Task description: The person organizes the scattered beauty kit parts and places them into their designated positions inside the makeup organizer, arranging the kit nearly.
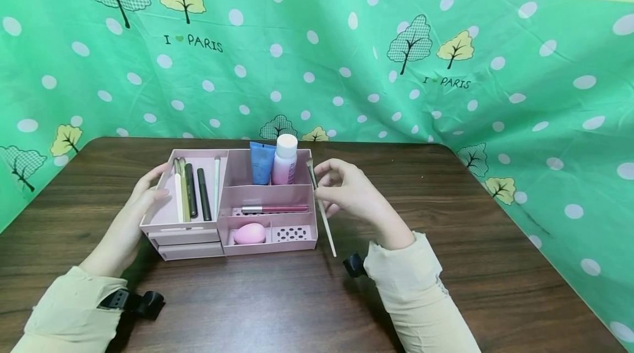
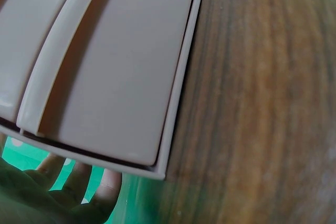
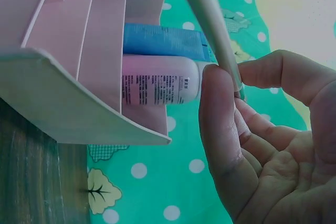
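Note:
A pink makeup organizer [image 1: 269, 194] stands on the table. My left hand [image 1: 136, 212] holds its left side, thumb over the rim and fingers along the outside; the left wrist view shows those fingers [image 2: 107, 190] beside the drawer fronts [image 2: 121, 77]. Just off the organizer's right side, my right hand [image 1: 349, 188] pinches a thin makeup brush [image 1: 324, 221] between thumb and forefinger. Its bristles point up and away, its pale handle tip down toward me. In the right wrist view the brush handle [image 3: 207, 19] crosses in front of a pink bottle [image 3: 157, 80].
Slim pencils and tubes [image 1: 190, 190] lie in the left tray. A blue tube [image 1: 261, 163] and a white-capped bottle [image 1: 285, 160] stand in the back compartment. A lip gloss [image 1: 282, 208] lies in the middle one, a pink sponge [image 1: 250, 233] in front. A green curtain [image 1: 317, 66] hangs behind.

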A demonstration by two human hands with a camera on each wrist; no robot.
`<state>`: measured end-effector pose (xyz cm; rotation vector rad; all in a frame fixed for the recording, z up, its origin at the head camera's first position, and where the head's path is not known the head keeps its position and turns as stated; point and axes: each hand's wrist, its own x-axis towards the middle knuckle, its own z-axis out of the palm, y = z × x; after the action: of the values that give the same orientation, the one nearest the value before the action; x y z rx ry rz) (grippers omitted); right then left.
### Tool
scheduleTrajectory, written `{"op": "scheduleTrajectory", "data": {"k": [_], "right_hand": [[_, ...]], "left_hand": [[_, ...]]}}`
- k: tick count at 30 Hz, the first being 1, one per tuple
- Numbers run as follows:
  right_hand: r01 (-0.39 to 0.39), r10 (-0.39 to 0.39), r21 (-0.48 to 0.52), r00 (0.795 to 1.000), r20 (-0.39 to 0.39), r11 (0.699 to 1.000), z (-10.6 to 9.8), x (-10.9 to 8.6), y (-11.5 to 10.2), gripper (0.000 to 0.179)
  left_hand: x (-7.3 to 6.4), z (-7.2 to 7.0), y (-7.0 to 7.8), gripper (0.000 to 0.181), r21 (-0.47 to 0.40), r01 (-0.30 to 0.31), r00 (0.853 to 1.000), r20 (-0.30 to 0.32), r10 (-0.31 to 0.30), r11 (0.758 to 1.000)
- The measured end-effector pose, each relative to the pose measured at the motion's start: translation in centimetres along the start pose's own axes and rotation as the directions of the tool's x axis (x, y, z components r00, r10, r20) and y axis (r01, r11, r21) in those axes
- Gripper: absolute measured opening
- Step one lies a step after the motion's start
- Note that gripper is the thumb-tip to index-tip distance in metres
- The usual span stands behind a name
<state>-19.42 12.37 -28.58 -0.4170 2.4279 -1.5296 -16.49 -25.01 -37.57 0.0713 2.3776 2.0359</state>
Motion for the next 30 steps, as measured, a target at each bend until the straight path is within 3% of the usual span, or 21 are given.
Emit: {"op": "scheduleTrajectory", "data": {"k": [30], "right_hand": [[0.016, -0.016, 0.032, 1.000, 0.004, 0.999, 1.3, 0.1, -0.1, 0.044]], "left_hand": [[0.1, 0.0, 0.0, 0.057, 0.001, -0.002, 1.000, -0.010, 0.002, 1.000]]}}
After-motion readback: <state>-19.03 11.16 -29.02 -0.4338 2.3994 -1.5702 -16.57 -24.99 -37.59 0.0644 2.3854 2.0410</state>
